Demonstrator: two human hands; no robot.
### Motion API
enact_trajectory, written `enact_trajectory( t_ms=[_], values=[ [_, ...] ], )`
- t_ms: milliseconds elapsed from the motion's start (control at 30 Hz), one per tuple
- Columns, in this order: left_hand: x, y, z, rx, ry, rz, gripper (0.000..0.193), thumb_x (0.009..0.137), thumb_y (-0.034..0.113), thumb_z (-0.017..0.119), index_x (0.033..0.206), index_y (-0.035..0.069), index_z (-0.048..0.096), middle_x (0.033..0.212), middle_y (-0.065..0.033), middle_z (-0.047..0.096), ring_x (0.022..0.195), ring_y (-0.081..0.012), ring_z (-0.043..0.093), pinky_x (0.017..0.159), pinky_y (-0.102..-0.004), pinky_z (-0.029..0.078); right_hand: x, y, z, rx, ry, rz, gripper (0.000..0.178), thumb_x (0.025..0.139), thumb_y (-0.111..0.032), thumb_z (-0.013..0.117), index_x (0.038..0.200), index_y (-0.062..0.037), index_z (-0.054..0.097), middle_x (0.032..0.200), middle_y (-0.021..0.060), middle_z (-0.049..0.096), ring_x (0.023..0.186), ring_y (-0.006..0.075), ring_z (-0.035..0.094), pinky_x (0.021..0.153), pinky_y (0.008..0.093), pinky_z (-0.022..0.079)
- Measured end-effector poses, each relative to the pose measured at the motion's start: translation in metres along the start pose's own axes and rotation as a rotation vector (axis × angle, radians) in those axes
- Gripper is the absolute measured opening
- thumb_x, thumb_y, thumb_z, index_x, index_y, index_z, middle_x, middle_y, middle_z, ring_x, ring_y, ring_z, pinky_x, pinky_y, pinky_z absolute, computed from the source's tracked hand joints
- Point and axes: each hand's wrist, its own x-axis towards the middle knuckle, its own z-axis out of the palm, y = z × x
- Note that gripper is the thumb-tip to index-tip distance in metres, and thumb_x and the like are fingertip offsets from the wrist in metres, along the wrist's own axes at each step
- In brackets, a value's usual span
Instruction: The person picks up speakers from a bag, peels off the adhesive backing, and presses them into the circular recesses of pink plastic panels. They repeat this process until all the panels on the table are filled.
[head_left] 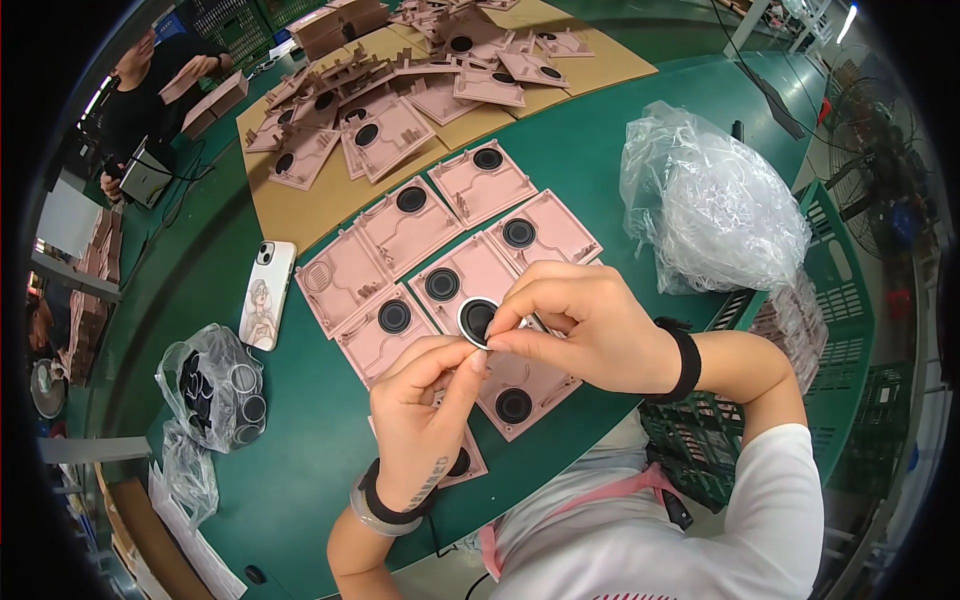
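A round black disc with a white rim (473, 316) is held above the pink plastic shells. My left hand (425, 395) pinches its lower edge between thumb and fingers. My right hand (590, 325) is closed at its right edge, fingertips partly covering it. Beneath the hands, pink shells lie in rows on the table, most with a black round pad (441, 284) in them. One shell at the left, with its round grille (318, 276) uncovered, shows no pad. Another shell (527, 385) lies under my right hand, partly hidden by it.
A heap of pink shells (420, 100) lies on cardboard (275, 205) at the back. Left are a phone (267, 296) and a clear bag of round discs (212, 388). A large plastic bag (715, 200) and green crate (845, 290) stand right. Another person (165, 75) works far left.
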Motion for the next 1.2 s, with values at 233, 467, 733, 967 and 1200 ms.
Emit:
enact_trajectory(
  t_ms=[233, 467, 733, 967, 1200],
  values=[
    [0.000, -0.001, 0.000, 0.015, 0.001, 0.000, 0.011, 0.088, -0.004, 0.062, 0.098, -0.008, 0.065, 0.094, -0.0076, 0.062, 0.078, -0.0090, 0.060, 0.066, -0.0190, 0.049, 0.000, 0.002, 0.000, 0.001, -0.003, -0.013, 0.014, 0.075, -0.008, 0.076, 0.088, -0.0054, 0.070, 0.080, 0.0010, 0.063, 0.053, 0.0079, 0.041, 0.048, 0.0226, 0.033],
    [0.001, -0.004, -0.002, 0.051, 0.009, 0.004, 0.009, 0.086, -0.004, 0.063, 0.095, -0.008, 0.065, 0.092, -0.0072, 0.061, 0.076, -0.0075, 0.057, 0.065, -0.0182, 0.047, -0.001, 0.002, 0.001, -0.016, -0.004, -0.052, 0.013, 0.075, -0.007, 0.075, 0.087, -0.0049, 0.070, 0.082, 0.0014, 0.063, 0.053, 0.0079, 0.042, 0.048, 0.0225, 0.035],
    [0.004, -0.010, 0.002, -0.076, 0.080, 0.001, 0.007, 0.082, -0.005, 0.066, 0.089, -0.005, 0.066, 0.085, -0.0052, 0.061, 0.068, -0.0065, 0.054, 0.059, -0.0186, 0.045, -0.003, -0.004, 0.005, -0.066, 0.052, -0.088, 0.016, 0.073, -0.005, 0.076, 0.087, -0.0038, 0.069, 0.084, 0.0021, 0.064, 0.048, 0.0068, 0.041, 0.044, 0.0215, 0.034],
    [0.000, -0.012, 0.004, 0.275, 0.135, 0.207, 0.009, 0.078, -0.004, 0.069, 0.085, -0.002, 0.064, 0.077, -0.0054, 0.060, 0.060, -0.0078, 0.054, 0.055, -0.0204, 0.044, -0.004, -0.002, 0.009, -0.080, 0.061, -0.079, 0.017, 0.072, -0.004, 0.075, 0.087, -0.0041, 0.067, 0.082, 0.0019, 0.064, 0.047, 0.0064, 0.040, 0.043, 0.0209, 0.034],
    [0.001, -0.006, 0.008, 0.371, 0.150, 0.277, 0.008, 0.078, -0.003, 0.069, 0.082, -0.002, 0.062, 0.077, -0.0057, 0.059, 0.058, -0.0076, 0.054, 0.053, -0.0194, 0.043, -0.008, 0.003, 0.019, -0.143, 0.103, -0.148, 0.016, 0.072, -0.003, 0.074, 0.085, -0.0048, 0.065, 0.080, 0.0017, 0.063, 0.048, 0.0073, 0.041, 0.045, 0.0211, 0.035]
  ],
)
